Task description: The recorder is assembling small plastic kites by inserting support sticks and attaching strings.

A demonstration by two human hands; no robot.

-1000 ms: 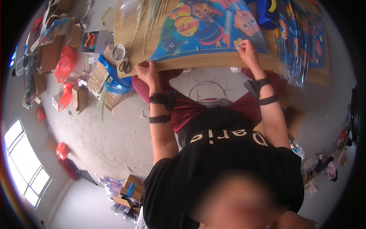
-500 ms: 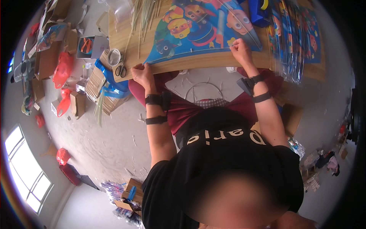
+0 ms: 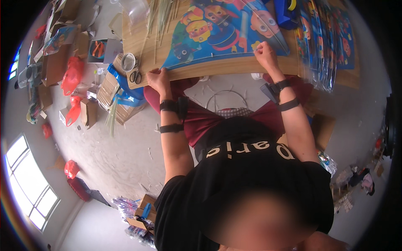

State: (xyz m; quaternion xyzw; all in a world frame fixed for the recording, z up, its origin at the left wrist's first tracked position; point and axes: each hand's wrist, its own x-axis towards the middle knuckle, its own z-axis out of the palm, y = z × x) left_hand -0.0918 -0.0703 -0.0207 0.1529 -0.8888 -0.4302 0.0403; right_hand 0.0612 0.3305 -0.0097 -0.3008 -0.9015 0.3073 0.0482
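A blue kite (image 3: 228,39) printed with cartoon figures lies spread on the wooden table, and a thin pale rod runs along its near edge. At its left corner my left hand (image 3: 159,80) is closed, with thumb and fingers pinching the kite's tip at the table's front edge. My right hand (image 3: 266,56) is closed too, its fingers bent together over the near edge toward the kite's right side. What lies between those fingers is too small to make out. Both forearms wear black straps.
Scissors (image 3: 135,77) and a roll of clear tape (image 3: 128,62) are at the table's left edge. Thin rods (image 3: 161,21) lie behind them. On the right are a blue tape dispenser (image 3: 286,14) and a stack of packaged kites (image 3: 318,46). Boxes and red bags (image 3: 73,75) litter the floor at left.
The whole view has shifted slightly to the right. Both hands keep nearly the same places on the kite, and the kite itself has not visibly moved on the table.
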